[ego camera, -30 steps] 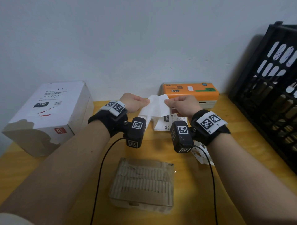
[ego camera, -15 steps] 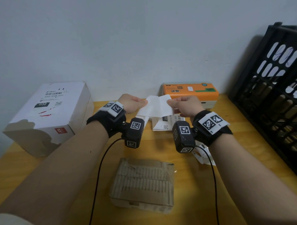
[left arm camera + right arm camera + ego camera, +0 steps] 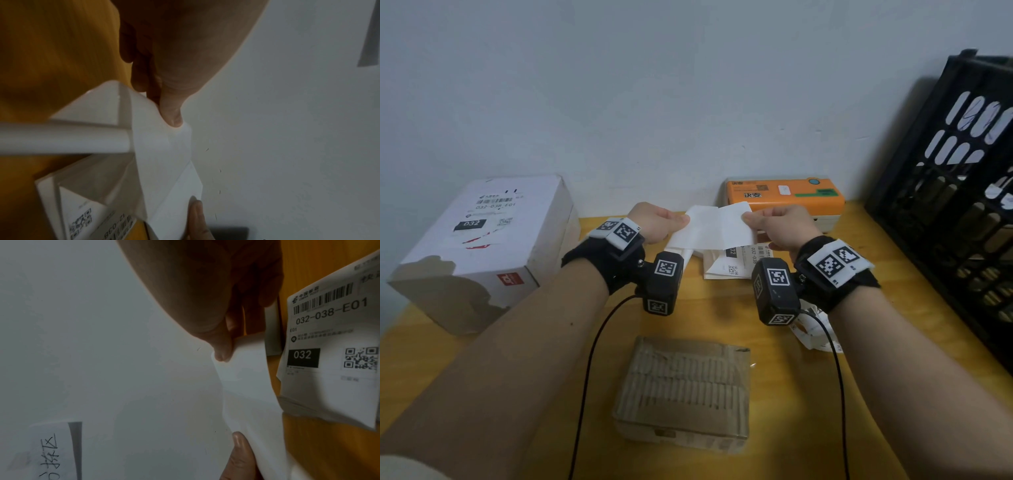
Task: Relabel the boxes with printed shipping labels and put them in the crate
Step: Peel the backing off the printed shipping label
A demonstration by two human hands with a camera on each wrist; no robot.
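Note:
Both hands hold a white label sheet up above the table, its blank back toward me. My left hand pinches its left edge and my right hand pinches its right top corner; the pinches show in the left wrist view on the sheet and in the right wrist view on the sheet. More printed labels marked 032 lie on the table beneath, also seen as printed labels. A brown cardboard box lies near me. A white box with a label stands at left.
An orange label printer sits against the wall behind the hands. A black plastic crate stands at the right edge of the wooden table. A crumpled strip of label backing lies under my right wrist.
The two hands have drawn slightly apart and risen a little, spreading the sheet between them. Nothing else has moved.

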